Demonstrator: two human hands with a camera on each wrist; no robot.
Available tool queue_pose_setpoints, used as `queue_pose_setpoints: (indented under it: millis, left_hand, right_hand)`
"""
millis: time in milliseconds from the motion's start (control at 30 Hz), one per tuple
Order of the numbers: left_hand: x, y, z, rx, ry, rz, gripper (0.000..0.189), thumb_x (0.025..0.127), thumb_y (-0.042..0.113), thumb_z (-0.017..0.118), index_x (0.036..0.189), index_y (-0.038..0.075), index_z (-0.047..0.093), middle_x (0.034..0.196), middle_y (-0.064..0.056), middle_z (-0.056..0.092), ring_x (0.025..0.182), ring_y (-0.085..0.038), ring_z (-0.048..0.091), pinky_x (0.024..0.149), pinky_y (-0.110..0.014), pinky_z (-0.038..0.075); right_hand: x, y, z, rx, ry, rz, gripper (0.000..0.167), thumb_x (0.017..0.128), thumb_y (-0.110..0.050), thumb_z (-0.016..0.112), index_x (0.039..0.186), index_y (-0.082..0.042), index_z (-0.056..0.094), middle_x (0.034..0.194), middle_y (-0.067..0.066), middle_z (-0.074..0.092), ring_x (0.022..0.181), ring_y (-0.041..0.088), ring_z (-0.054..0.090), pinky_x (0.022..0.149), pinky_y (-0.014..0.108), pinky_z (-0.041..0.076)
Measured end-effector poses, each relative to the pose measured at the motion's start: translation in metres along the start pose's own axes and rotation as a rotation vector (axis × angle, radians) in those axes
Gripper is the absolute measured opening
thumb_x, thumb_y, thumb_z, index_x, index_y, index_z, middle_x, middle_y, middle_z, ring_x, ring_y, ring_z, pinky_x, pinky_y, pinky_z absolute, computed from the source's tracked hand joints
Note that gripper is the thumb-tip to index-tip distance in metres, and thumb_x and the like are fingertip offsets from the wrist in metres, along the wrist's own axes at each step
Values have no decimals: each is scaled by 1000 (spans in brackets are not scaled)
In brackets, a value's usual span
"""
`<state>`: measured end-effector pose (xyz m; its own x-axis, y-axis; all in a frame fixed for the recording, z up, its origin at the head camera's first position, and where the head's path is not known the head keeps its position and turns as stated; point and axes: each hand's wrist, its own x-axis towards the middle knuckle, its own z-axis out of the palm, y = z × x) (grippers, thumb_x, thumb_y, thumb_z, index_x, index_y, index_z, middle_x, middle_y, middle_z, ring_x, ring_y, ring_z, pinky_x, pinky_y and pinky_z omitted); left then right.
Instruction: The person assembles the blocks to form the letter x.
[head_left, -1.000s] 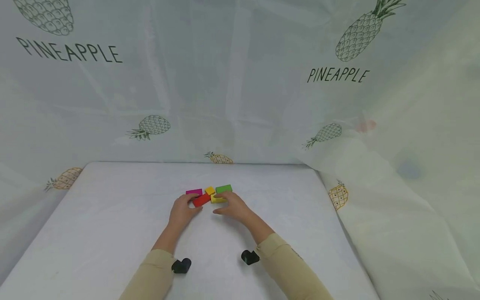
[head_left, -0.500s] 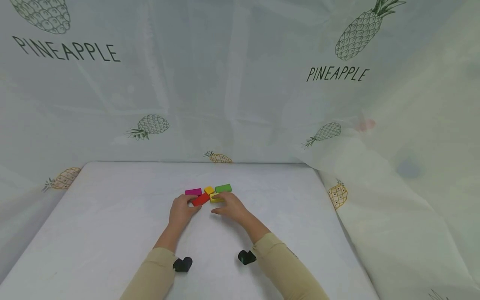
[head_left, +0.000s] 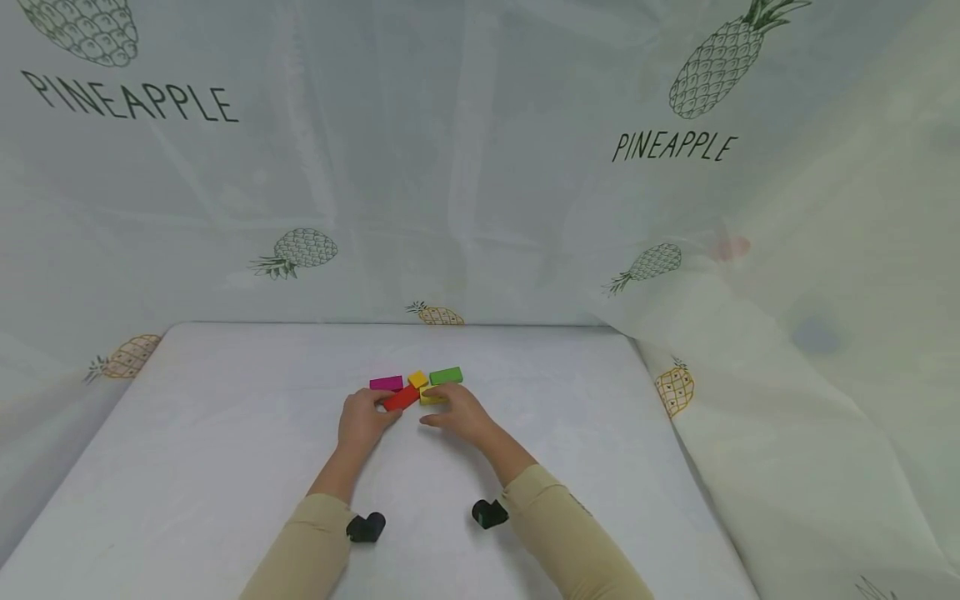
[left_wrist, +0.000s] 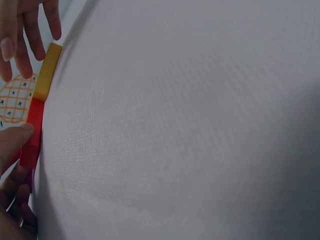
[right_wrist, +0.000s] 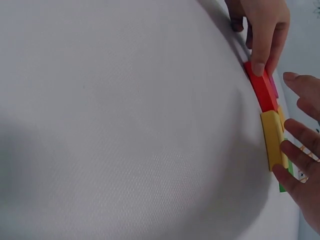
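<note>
The left hand (head_left: 362, 425) pinches the red block (head_left: 402, 398), just left of the long yellow block (right_wrist: 271, 140). The right hand (head_left: 465, 413), fingers spread, grips nothing by the yellow one. Push softly so neither block slips.

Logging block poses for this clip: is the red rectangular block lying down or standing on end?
Lying down: the red rectangular block stretches lengthwise along the white tabletop in the head view, the left hand gripping it.
</note>
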<state>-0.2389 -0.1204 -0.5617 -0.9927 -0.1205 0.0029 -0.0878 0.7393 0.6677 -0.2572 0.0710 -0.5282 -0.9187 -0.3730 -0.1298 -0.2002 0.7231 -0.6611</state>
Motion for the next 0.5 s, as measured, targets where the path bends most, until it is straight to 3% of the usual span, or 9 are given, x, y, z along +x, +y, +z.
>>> queue_pose_setpoints:
  millis: [300,500]
  left_hand:
    - [-6,5,-8,-40,14,-14,41,81,16,80,118,3,69,105,-16,60,101,-32,54,90,-49,48]
    - [-10,5,-11,-67,38,-17,42,81,17,80,120,4,68,102,-13,59,94,-28,54,82,-43,51]
  right_hand:
    - [-4,-7,-1,98,30,40,46,84,-27,78,128,-18,65,129,2,58,122,23,50,102,43,41]
    - [-5,-8,0,139,48,29,45,85,-28,77,127,-19,65,126,0,59,119,21,53,100,41,43]
